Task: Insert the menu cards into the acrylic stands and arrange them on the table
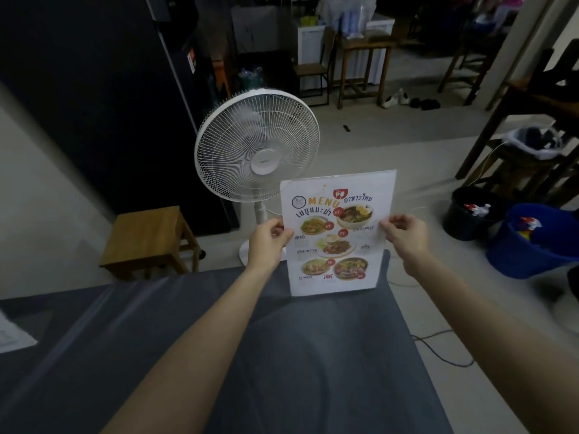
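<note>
A white menu card (336, 233) with food photos stands upright inside a clear acrylic stand (388, 177), its base resting near the far right corner of the grey-covered table (219, 339). My left hand (266, 242) pinches the stand's left edge at mid height. On the opposite edge, my right hand (404, 233) grips at about the same height. The printed side faces me. At the far left edge of the table lies part of another white sheet (12, 335).
A white pedestal fan (257, 148) stands on the floor just beyond the table. A wooden stool (147, 239) sits to its left. A black bucket (473, 211) and a blue tub (532, 242) are on the floor at right. A cable (438, 352) runs beside the table.
</note>
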Action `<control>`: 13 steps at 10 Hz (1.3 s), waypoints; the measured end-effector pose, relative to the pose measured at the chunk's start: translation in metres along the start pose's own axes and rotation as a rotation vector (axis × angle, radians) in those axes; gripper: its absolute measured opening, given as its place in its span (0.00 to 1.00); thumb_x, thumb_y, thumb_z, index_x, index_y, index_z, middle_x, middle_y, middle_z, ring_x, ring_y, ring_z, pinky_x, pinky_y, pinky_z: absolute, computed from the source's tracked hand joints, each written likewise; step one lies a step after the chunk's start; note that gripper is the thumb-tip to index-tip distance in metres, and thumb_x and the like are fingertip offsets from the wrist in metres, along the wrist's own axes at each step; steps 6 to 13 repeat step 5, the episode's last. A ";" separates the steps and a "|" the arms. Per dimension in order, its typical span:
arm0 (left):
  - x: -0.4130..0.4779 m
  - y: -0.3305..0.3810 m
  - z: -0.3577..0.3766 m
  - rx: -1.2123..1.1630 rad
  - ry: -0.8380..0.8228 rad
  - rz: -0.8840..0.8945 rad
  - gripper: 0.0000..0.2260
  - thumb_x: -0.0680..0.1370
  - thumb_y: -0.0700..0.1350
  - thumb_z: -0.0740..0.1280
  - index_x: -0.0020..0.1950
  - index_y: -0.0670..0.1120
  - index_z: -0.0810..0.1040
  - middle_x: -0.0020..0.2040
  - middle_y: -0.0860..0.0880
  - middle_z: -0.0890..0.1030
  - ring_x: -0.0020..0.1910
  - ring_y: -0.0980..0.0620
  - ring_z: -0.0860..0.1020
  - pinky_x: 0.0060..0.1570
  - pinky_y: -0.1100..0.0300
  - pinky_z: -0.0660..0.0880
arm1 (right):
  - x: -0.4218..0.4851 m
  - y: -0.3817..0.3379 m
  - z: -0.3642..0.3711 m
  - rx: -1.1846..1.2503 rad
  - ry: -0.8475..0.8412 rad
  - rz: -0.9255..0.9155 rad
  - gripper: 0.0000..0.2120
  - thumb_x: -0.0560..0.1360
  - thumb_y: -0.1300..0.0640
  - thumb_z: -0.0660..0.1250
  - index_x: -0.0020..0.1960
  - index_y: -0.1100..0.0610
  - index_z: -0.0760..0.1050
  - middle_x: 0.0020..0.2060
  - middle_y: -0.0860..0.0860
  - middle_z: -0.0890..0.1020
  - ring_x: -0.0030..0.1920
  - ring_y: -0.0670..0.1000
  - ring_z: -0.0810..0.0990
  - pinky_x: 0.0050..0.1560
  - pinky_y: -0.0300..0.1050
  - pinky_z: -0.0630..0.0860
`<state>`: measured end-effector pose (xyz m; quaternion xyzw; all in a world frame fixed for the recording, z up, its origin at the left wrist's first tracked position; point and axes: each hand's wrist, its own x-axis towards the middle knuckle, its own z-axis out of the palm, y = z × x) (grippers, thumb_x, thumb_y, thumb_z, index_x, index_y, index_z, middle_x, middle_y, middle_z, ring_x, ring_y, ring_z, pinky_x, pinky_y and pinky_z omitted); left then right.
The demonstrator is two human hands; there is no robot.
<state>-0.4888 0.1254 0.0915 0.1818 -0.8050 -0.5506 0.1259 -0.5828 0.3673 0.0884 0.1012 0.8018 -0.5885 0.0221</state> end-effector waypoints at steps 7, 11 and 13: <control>-0.014 -0.003 -0.021 0.210 -0.082 -0.020 0.11 0.77 0.42 0.68 0.57 0.39 0.77 0.51 0.47 0.80 0.50 0.50 0.78 0.53 0.56 0.76 | -0.045 0.014 -0.005 -0.122 0.071 0.025 0.18 0.76 0.53 0.66 0.60 0.64 0.75 0.56 0.59 0.81 0.55 0.58 0.80 0.57 0.57 0.78; -0.014 -0.003 -0.021 0.210 -0.082 -0.020 0.11 0.77 0.42 0.68 0.57 0.39 0.77 0.51 0.47 0.80 0.50 0.50 0.78 0.53 0.56 0.76 | -0.045 0.014 -0.005 -0.122 0.071 0.025 0.18 0.76 0.53 0.66 0.60 0.64 0.75 0.56 0.59 0.81 0.55 0.58 0.80 0.57 0.57 0.78; -0.014 -0.003 -0.021 0.210 -0.082 -0.020 0.11 0.77 0.42 0.68 0.57 0.39 0.77 0.51 0.47 0.80 0.50 0.50 0.78 0.53 0.56 0.76 | -0.045 0.014 -0.005 -0.122 0.071 0.025 0.18 0.76 0.53 0.66 0.60 0.64 0.75 0.56 0.59 0.81 0.55 0.58 0.80 0.57 0.57 0.78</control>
